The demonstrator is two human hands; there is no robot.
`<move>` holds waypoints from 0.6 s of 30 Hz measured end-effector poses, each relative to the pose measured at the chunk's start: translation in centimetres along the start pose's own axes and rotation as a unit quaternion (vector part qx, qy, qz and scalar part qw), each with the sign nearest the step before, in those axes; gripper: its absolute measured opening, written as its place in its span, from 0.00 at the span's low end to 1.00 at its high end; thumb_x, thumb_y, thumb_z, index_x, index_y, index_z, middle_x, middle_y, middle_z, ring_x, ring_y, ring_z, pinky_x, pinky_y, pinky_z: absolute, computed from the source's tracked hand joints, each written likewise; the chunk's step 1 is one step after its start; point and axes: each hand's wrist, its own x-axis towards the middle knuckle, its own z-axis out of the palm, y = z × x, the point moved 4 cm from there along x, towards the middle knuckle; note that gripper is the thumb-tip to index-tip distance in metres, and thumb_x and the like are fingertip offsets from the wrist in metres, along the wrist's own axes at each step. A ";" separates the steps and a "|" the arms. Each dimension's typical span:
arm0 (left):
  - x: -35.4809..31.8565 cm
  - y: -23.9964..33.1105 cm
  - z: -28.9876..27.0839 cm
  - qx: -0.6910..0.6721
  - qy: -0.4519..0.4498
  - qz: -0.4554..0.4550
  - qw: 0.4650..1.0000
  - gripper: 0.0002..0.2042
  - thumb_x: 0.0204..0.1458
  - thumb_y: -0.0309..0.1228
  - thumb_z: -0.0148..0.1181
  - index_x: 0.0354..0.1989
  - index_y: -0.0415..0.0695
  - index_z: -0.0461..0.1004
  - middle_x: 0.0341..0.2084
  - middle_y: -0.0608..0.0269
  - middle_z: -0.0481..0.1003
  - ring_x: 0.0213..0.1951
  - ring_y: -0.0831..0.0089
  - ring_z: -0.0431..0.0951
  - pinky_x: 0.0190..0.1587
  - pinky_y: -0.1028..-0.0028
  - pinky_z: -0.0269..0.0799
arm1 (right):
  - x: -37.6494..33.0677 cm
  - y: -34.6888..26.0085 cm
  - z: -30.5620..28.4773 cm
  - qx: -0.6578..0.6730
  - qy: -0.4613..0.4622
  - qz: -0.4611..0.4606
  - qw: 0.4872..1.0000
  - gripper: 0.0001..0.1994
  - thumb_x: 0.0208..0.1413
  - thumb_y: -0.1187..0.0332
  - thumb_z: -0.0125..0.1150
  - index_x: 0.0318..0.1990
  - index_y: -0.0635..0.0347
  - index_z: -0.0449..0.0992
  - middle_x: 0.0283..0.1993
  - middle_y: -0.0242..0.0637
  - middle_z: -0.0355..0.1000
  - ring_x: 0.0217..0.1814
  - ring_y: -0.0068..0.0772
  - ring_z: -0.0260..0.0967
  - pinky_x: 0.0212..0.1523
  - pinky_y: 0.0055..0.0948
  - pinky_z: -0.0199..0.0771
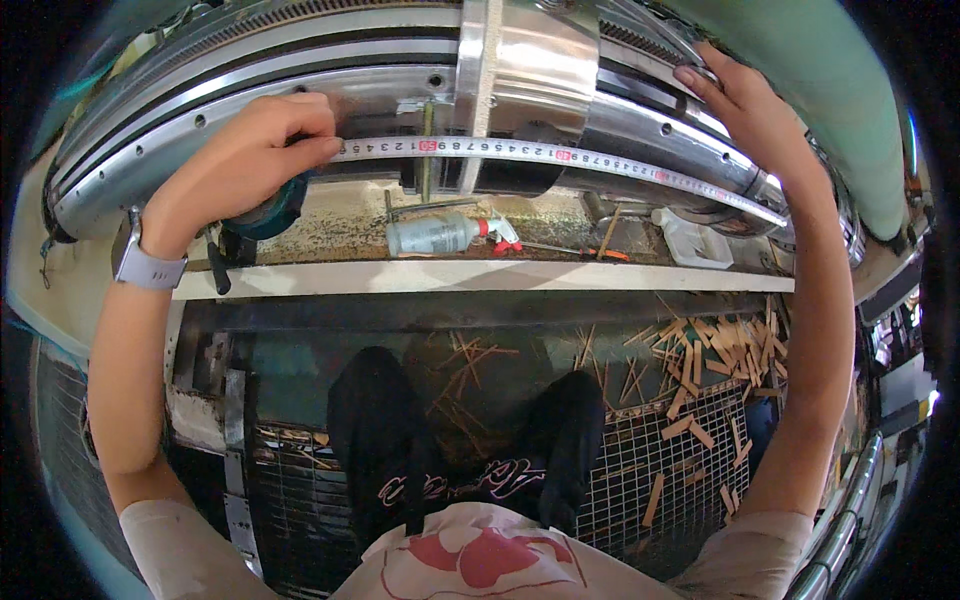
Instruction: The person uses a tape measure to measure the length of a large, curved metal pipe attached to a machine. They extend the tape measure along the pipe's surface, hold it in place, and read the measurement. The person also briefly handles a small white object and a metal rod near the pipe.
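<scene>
A white tape measure [500, 149] with black and red marks stretches along the front of a shiny steel roller machine [540, 70]. My left hand [262, 150], a pale-banded watch on its wrist, is closed on the tape's left end, thumb and finger pinching it. The tape slopes down to the right and passes behind my right wrist, where its other end is hidden. Farther up on the right, my right hand [745, 108] has its thumb and fingers closed around a thin metallic edge beside the toothed rail; what it grips is unclear.
Below the roller, a ledge [480, 276] holds a clear spray bottle [432, 235] with a red-and-white head, an orange-ended thin tool [605, 253] and a white plastic container [695, 242]. Wooden strips [730, 345] litter the metal grating [630, 455] around my legs. A green roll [840, 80] rises at right.
</scene>
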 end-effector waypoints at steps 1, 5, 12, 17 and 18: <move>0.3 0.0 0.2 -0.002 0.005 0.014 1.000 0.10 0.50 0.26 0.51 0.24 0.35 0.59 0.20 0.58 0.58 0.25 0.65 0.59 0.31 0.72 0.58 | -0.2 0.2 0.3 0.007 -0.010 0.001 1.000 0.20 0.58 0.54 0.46 0.39 0.66 0.65 0.26 0.55 0.65 0.30 0.56 0.62 0.34 0.40 0.62; -0.1 -0.2 0.0 -0.005 0.011 0.023 1.000 0.10 0.50 0.27 0.51 0.24 0.35 0.59 0.20 0.58 0.57 0.25 0.66 0.58 0.30 0.72 0.58 | -0.6 -0.5 0.1 0.027 0.016 0.007 0.999 0.20 0.58 0.53 0.46 0.40 0.67 0.65 0.26 0.55 0.65 0.32 0.56 0.63 0.35 0.39 0.62; -0.1 -0.3 0.1 -0.011 0.011 0.032 0.999 0.10 0.50 0.25 0.51 0.24 0.34 0.58 0.20 0.59 0.56 0.25 0.68 0.56 0.30 0.73 0.58 | -0.5 -0.2 0.4 0.013 0.001 0.033 0.999 0.20 0.58 0.53 0.45 0.43 0.65 0.66 0.28 0.55 0.66 0.34 0.56 0.63 0.37 0.41 0.61; 0.0 -0.3 0.1 0.001 0.014 0.059 0.998 0.10 0.50 0.25 0.51 0.24 0.34 0.57 0.19 0.59 0.55 0.25 0.67 0.56 0.31 0.73 0.57 | -0.6 0.6 0.8 0.013 0.029 0.010 0.999 0.20 0.58 0.54 0.45 0.45 0.64 0.66 0.31 0.55 0.68 0.37 0.56 0.64 0.38 0.41 0.62; 0.0 -0.2 0.1 -0.002 0.013 0.057 0.998 0.10 0.50 0.25 0.51 0.24 0.34 0.57 0.19 0.59 0.55 0.25 0.67 0.56 0.31 0.73 0.57 | -0.6 0.7 0.8 0.012 0.032 0.005 0.999 0.20 0.58 0.54 0.45 0.46 0.64 0.66 0.31 0.55 0.68 0.37 0.56 0.64 0.38 0.40 0.62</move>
